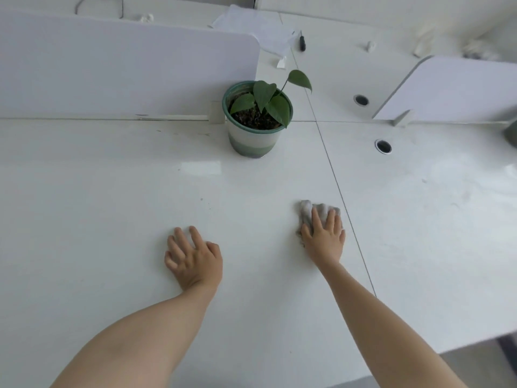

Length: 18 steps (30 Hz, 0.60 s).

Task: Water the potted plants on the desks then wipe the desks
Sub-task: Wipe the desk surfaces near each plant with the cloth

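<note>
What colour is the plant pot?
The pot has a green rim and white-to-green bands, seen in the head view.

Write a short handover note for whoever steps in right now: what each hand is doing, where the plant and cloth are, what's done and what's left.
Left hand: empty, spread flat on the near desk.
Right hand: pressed flat on the grey cloth, close to the seam between this desk and the right-hand desk.
Potted plant: upright at the back of the near desk, beside the divider panel. Soil looks dark; whether it was watered cannot be told.
Done: wiping is under way on the near desk.
Left: finish this desk, including around the pot, then wipe the right-hand desk, which shows faint smudges. No watering container is in view.
</note>
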{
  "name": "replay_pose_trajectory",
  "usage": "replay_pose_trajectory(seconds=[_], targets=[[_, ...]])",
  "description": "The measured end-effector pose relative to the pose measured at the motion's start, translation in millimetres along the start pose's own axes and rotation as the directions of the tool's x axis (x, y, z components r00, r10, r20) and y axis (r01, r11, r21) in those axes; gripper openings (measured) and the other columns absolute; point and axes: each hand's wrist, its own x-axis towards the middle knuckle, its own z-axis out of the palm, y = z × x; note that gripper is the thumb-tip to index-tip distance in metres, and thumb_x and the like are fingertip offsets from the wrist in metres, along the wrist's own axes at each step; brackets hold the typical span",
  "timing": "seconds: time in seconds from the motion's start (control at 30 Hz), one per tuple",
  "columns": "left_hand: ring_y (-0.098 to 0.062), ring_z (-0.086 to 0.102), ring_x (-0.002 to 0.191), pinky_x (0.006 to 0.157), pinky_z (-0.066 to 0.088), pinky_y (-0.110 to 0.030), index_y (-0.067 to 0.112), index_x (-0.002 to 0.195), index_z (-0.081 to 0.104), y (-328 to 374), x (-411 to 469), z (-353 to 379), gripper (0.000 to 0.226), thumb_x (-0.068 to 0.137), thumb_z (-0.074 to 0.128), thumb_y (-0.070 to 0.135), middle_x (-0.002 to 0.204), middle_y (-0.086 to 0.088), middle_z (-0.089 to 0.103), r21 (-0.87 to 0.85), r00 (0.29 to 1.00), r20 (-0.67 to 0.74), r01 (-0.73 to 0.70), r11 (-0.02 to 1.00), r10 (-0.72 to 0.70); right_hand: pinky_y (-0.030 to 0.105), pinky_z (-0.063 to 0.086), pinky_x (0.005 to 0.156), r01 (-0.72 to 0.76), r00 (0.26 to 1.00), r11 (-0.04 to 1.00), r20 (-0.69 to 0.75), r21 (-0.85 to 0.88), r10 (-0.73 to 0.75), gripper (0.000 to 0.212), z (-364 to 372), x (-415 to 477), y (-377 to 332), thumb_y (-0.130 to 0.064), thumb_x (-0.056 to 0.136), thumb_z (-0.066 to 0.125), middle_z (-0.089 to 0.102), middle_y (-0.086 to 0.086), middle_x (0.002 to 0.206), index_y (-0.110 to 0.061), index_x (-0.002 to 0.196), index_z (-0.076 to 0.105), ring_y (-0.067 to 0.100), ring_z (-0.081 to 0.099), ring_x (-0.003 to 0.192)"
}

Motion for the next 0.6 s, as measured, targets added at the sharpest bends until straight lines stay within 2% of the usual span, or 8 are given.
replay_pose_trajectory(seconds=[0.13,0.2,0.23,0.3,0.4,0.47,0.53,0.6], targets=[[-0.043,0.036,0.128,0.098,0.028,-0.054,0.000,0.120,0.050,-1,-3,1,0.049,0.080,0.033,0.022,0.137,-0.027,0.041,-0.039,0.999,-0.029,-0.016,0.999,0.015,0.041,0.005,0.116,0.147,0.989,0.987,0.032,-0.063,-0.145,0.050,18,-46,-12,-0.036,0.094,0.036,0.008,0.007,0.158,-0.036,0.143,0.024,0.024,0.000,0.145],[-0.040,0.029,0.132,0.102,0.022,-0.051,0.001,0.123,0.047,-3,-3,1,0.042,0.085,0.041,0.017,0.142,-0.024,0.035,-0.045,1.000,-0.025,-0.010,0.999,0.008,0.044,0.015,0.114,0.226,0.974,0.972,0.041,-0.064,-0.224,0.048,25,-69,-13,-0.035,0.091,0.036,0.022,0.009,0.154,-0.031,0.139,0.036,0.027,0.014,0.144],[-0.039,0.026,0.133,0.103,0.021,-0.050,0.001,0.124,0.046,-3,-3,1,0.041,0.086,0.044,0.015,0.144,-0.023,0.033,-0.050,1.000,-0.022,-0.008,0.999,0.006,0.045,0.029,0.108,0.281,0.959,0.957,-0.010,-0.077,-0.282,0.046,28,-80,-13,-0.033,0.086,0.037,0.038,0.012,0.147,-0.028,0.130,0.050,0.030,0.030,0.138],[-0.037,0.025,0.134,0.104,0.019,-0.049,0.001,0.124,0.046,-4,-4,-2,0.040,0.086,0.046,0.015,0.145,-0.022,0.032,-0.066,1.000,-0.025,-0.016,0.998,0.015,0.039,0.052,0.081,0.360,0.930,0.931,-0.049,-0.059,-0.363,0.041,28,-99,-12,-0.031,0.073,0.040,0.066,0.008,0.117,-0.026,0.101,0.070,0.028,0.055,0.115],[-0.034,0.022,0.136,0.105,0.018,-0.047,0.004,0.126,0.044,-5,-6,-5,0.041,0.086,0.046,0.018,0.147,-0.019,0.029,-0.077,1.000,0.003,-0.024,0.997,0.025,0.025,0.051,0.058,0.403,0.909,0.904,-0.049,-0.143,-0.414,0.031,25,-121,1,-0.028,0.062,0.048,0.072,-0.006,0.098,-0.032,0.081,0.072,0.017,0.064,0.095],[-0.031,0.018,0.139,0.107,0.016,-0.045,0.007,0.130,0.041,-7,-6,-8,0.047,0.086,0.048,0.022,0.149,-0.016,0.025,-0.091,0.999,0.023,-0.020,0.996,0.022,0.027,0.045,0.061,0.424,0.903,0.901,-0.027,-0.097,-0.428,0.036,22,-134,13,-0.021,0.064,0.050,0.068,-0.005,0.110,-0.028,0.092,0.072,0.022,0.064,0.098],[-0.029,0.015,0.141,0.110,0.015,-0.042,0.008,0.133,0.040,-8,-7,-16,0.051,0.085,0.050,0.023,0.151,-0.013,0.023,-0.137,0.998,0.054,-0.010,0.991,0.017,0.031,0.043,0.078,0.401,0.915,0.915,0.057,-0.045,-0.399,0.044,18,-146,27,-0.018,0.079,0.040,0.055,-0.007,0.132,-0.025,0.117,0.061,0.024,0.050,0.116],[-0.029,0.021,0.139,0.109,0.020,-0.042,0.007,0.133,0.043,-10,-7,-26,0.049,0.087,0.049,0.021,0.148,-0.013,0.032,-0.241,0.994,0.104,-0.011,0.970,0.037,0.033,0.046,0.086,0.324,0.936,0.945,0.130,0.036,-0.326,0.044,12,-156,41,-0.015,0.087,0.040,0.050,-0.006,0.136,-0.027,0.127,0.053,0.022,0.044,0.119]])
